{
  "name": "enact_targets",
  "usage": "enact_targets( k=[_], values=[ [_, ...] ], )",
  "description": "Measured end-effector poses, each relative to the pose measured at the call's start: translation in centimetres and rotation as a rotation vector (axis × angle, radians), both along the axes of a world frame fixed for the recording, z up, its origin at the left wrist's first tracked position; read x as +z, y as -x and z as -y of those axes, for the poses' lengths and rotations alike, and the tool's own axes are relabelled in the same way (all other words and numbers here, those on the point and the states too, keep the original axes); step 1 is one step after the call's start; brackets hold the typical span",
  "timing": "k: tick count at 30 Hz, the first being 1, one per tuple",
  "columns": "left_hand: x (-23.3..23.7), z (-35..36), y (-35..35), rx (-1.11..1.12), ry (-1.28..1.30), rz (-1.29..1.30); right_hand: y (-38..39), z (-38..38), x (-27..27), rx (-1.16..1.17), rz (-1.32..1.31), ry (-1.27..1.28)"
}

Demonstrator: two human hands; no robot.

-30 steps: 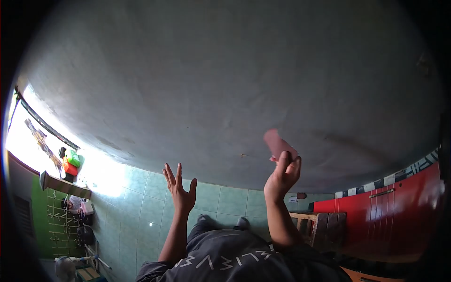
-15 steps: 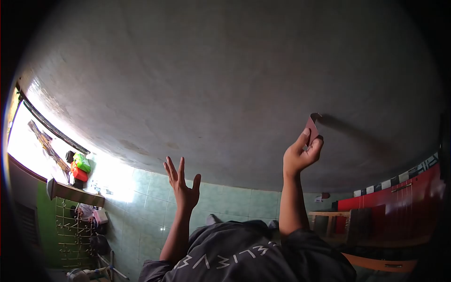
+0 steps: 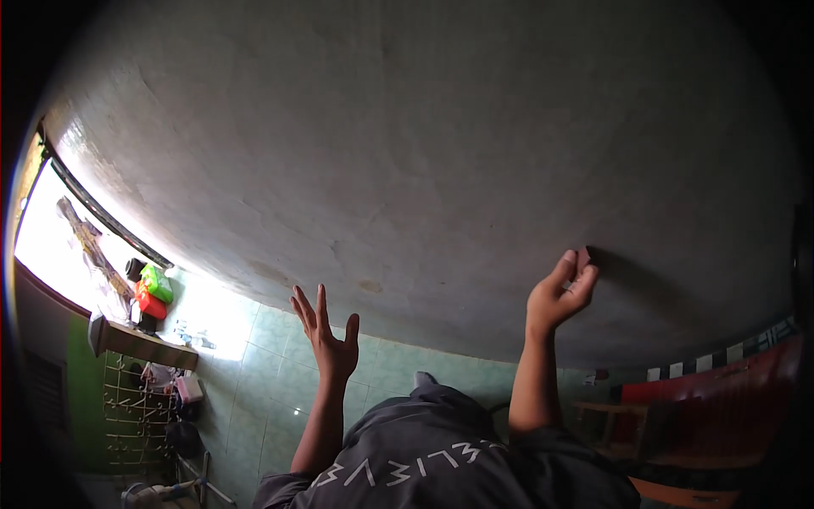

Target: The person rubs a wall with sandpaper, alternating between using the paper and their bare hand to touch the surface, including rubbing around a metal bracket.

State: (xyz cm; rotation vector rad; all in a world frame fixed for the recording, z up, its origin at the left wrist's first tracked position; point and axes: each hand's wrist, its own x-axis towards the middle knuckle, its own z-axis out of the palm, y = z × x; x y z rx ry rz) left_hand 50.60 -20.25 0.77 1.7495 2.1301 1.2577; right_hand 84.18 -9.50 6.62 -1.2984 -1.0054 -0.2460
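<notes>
My right hand (image 3: pixel 560 293) pinches a small folded piece of reddish-brown sandpaper (image 3: pixel 583 257) between thumb and fingers. Most of the sandpaper is hidden by the fingers, and its outer edge is right at the grey plastered wall (image 3: pixel 441 170), where a dark shadow stretches off to the right. My left hand (image 3: pixel 329 339) is raised on the other side with its fingers spread and nothing in it. Its fingertips overlap the lower edge of the wall in this view.
Pale green tiles (image 3: pixel 263 390) cover the floor below. At left is a bright window, with a green item (image 3: pixel 157 283) and a red item (image 3: pixel 150 301) by its sill, above a wire rack (image 3: pixel 136 407). Red cabinets (image 3: pixel 721 399) and a wooden frame (image 3: pixel 615 410) stand at right.
My right hand has moved down and slightly right in view with the sandpaper, less of which now shows. My left hand stays spread in nearly the same spot. The view has shifted slightly.
</notes>
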Motion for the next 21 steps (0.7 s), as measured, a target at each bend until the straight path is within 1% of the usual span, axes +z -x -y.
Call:
enact_targets(
  k=[1,2,4,5,6,8,9,10,13,16,17,18,20,21],
  values=[
    [0.3,-0.5,0.7,0.02,-0.002,-0.014,0.5,-0.2,-0.1,0.024,-0.06,-0.033],
    [0.6,-0.8,1.3,0.035,0.0,-0.03,1.4,-0.7,0.8,0.0,-0.069,-0.119],
    [0.6,-1.7,2.5,0.06,-0.019,-0.04,4.1,-0.9,0.2,0.064,-0.046,-0.108],
    [0.3,-2.4,3.3,0.07,-0.042,-0.037,5.3,-0.6,0.3,0.112,0.112,-0.048],
    [0.3,-3.1,4.0,0.076,-0.066,-0.034,7.0,-0.4,0.4,0.209,0.169,-0.025],
    [0.7,-4.2,4.8,0.081,-0.082,-0.021,9.3,-1.0,2.0,0.187,0.3,-0.116],
    [1.0,-4.7,5.4,0.082,-0.089,-0.013,9.4,-0.9,1.7,0.182,0.281,-0.064],
    [1.2,-5.2,6.1,0.085,-0.096,-0.005,9.4,-1.2,1.1,0.12,0.261,-0.052],
    [1.3,-6.8,8.5,0.051,-0.114,0.006,10.3,-1.7,1.3,0.083,0.179,-0.064],
    [1.3,-8.2,10.8,0.007,-0.106,-0.004,15.4,-2.6,1.3,0.129,0.046,-0.093],
    [1.5,-8.6,11.7,-0.007,-0.114,-0.003,17.0,-2.3,1.0,0.14,0.213,0.013],
    [1.7,-9.0,12.8,-0.021,-0.118,-0.003,19.3,-3.2,1.5,0.192,0.305,-0.069],
    [1.9,-9.0,15.2,-0.037,-0.113,-0.01,22.9,-4.0,2.5,0.279,0.346,-0.128],
    [2.0,-9.3,16.7,-0.039,-0.115,-0.017,23.3,-4.0,1.9,0.206,0.37,-0.082]
  ],
)
